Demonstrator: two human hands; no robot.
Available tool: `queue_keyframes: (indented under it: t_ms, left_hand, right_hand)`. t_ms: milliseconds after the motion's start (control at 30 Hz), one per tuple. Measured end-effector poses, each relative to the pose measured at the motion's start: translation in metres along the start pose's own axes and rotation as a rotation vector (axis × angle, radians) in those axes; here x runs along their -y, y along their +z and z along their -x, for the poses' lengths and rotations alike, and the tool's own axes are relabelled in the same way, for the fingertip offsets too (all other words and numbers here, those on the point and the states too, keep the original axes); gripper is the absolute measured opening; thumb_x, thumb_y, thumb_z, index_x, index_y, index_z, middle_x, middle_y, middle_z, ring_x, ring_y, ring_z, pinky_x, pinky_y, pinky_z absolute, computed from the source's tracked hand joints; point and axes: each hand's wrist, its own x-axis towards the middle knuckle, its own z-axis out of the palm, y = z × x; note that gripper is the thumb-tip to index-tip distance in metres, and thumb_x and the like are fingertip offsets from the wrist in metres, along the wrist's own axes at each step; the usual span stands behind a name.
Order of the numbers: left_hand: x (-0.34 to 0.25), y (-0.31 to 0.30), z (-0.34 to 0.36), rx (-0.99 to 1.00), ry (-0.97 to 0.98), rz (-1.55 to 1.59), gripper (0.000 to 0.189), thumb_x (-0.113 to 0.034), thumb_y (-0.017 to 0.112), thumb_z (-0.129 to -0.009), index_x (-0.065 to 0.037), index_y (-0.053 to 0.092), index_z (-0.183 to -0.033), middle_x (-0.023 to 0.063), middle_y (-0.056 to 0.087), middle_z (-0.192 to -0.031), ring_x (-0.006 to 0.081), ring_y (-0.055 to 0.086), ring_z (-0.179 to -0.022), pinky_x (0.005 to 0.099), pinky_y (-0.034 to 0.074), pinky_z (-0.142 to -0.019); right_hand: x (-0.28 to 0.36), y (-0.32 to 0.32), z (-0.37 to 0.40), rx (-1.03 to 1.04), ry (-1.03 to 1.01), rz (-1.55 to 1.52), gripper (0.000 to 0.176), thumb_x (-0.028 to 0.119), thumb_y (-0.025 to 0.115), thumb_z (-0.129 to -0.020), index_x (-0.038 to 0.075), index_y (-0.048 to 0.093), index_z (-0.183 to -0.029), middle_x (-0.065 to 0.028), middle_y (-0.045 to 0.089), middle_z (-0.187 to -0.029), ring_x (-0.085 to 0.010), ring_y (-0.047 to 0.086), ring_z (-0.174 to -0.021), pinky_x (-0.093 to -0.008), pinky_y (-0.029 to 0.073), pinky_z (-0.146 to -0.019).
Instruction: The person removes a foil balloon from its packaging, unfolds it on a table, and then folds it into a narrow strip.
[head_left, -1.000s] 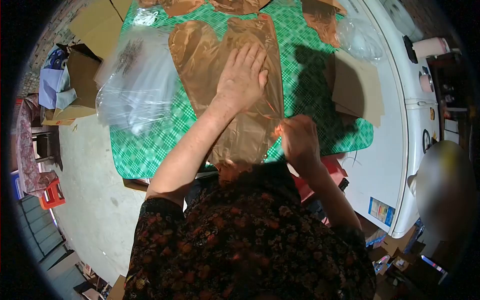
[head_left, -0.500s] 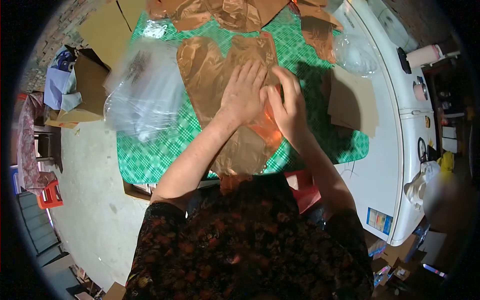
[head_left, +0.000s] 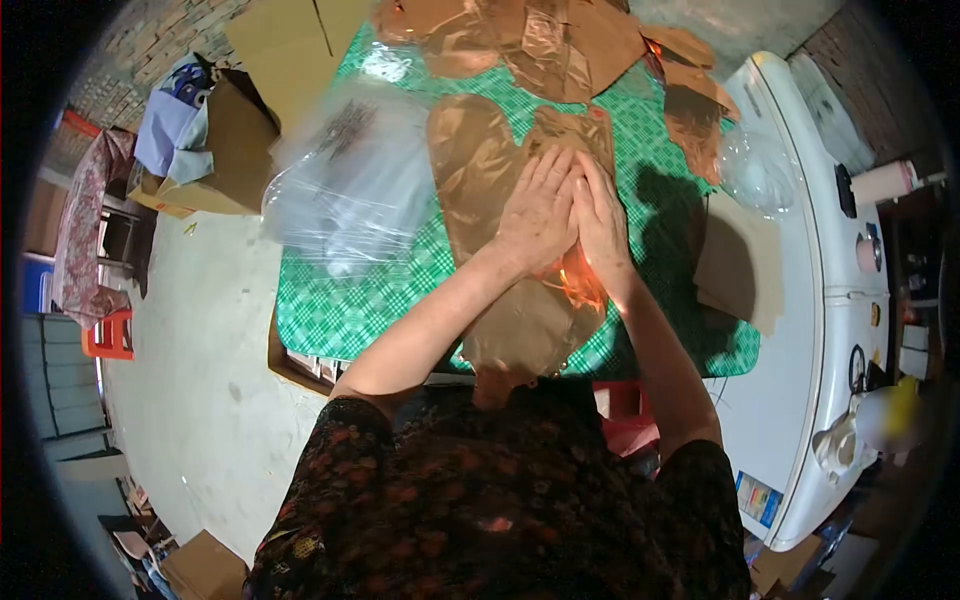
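Observation:
A flat, uninflated copper-coloured foil balloon (head_left: 540,310) lies on the green checked tablecloth (head_left: 350,320) in front of me, its narrow end hanging at the near edge. Two rounded lobes form its far end. My left hand (head_left: 540,215) rests flat on its middle, fingers stretched out and pointing away from me. Pressed close beside it, my right hand (head_left: 601,225) lies with fingers extended, their tips touching or nearly touching the left fingers. An orange-red reflection shows on the foil under the wrists.
Clear plastic bags (head_left: 350,185) lie stacked on the left. More copper foil pieces (head_left: 560,45) cover the far edge. Brown cardboard sheets (head_left: 735,260) and a clear plastic bundle (head_left: 757,170) sit on the right, by a white fridge lying on its side (head_left: 810,400). An open cardboard box (head_left: 235,145) stands far left.
My right hand has come down from a raised, curled pose to lie flat against my left hand. The left hand stays on the foil. The whole view has shifted.

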Motion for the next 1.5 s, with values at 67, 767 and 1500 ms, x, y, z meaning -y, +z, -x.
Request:
queue_keyframes:
  t_ms: [67, 767, 1500]
  left_hand:
    - [0.008, -0.02, -0.009, -0.099, -0.088, 0.034, 0.056, -0.021, 0.066, -0.09, 0.001, 0.054, -0.14, 0.0239, 0.052, -0.146, 0.0414, 0.045, -0.14, 0.0494, 0.036, -0.118]
    - [0.164, -0.098, -0.062, 0.368, -0.707, -0.103, 0.031, -0.035, 0.067, -0.088, -0.005, 0.072, -0.091, 0.0108, 0.072, -0.084, 0.0293, 0.07, -0.081, 0.0421, 0.055, -0.075]
    - [0.032, -0.123, 0.033, 0.449, -0.691, 1.138, 0.067, -0.02, 0.055, -0.105, 0.006, 0.024, -0.159, 0.0158, 0.047, -0.152, 0.0219, 0.05, -0.138, 0.0352, 0.042, -0.116]
  right_hand:
    - [-0.002, 0.0, 0.0, 0.008, -0.021, 0.048, 0.047, 0.026, 0.044, -0.108, -0.003, 0.047, -0.145, -0.025, 0.049, -0.149, -0.0412, 0.044, -0.14, -0.0459, 0.035, -0.117]
    - [-0.007, 0.009, 0.002, 0.053, -0.132, 0.284, 0.049, 0.021, 0.059, -0.099, -0.003, 0.053, -0.141, -0.0226, 0.056, -0.142, -0.0415, 0.038, -0.145, -0.0475, 0.034, -0.118]
    - [-0.014, 0.014, 0.005, 0.047, -0.189, 0.352, 0.04, 0.015, 0.06, -0.095, -0.006, 0.063, -0.129, -0.0227, 0.056, -0.142, -0.0438, 0.039, -0.142, -0.0507, 0.033, -0.119]
